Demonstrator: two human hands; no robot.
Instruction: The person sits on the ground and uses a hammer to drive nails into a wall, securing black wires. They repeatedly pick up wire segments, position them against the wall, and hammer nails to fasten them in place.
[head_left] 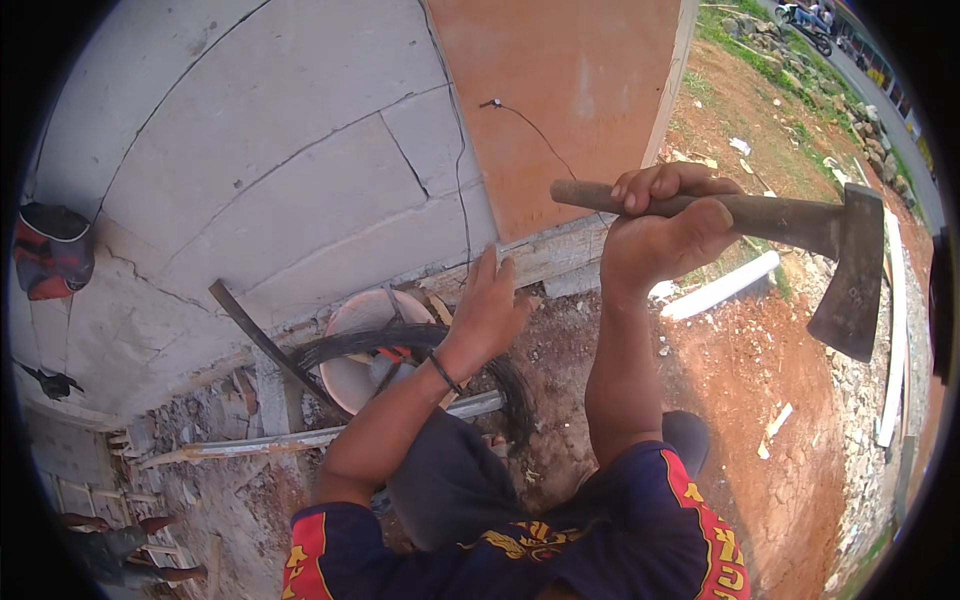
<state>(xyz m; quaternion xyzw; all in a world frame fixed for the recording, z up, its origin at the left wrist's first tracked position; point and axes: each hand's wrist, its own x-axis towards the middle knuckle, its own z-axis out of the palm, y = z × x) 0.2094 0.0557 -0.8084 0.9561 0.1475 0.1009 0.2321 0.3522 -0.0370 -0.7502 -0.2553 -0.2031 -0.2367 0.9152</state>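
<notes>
My right hand [665, 225] grips a hatchet by its wooden handle [790, 222], held roughly level; the dark steel head [850, 280] is at the right with its blade downward. My left hand [495, 305] is empty with fingers apart, reaching toward the lower corner of an orange board [570, 70] set in the pale block wall [260, 140]. A thin dark wire [535, 130] hangs across the board. Below my left hand lie a pink bucket [335, 355] and a coil of black wire [510, 390]; whether the hand touches the wall I cannot tell.
A dark bar [245, 315] leans by the bucket, near a wooden batten [250, 445]. A dark bag [50, 250] hangs left. Another person [110, 550] is at lower left. White pipes [720, 285] lie on rubble and soil at right. A road with a motorbike [815, 35] runs beyond.
</notes>
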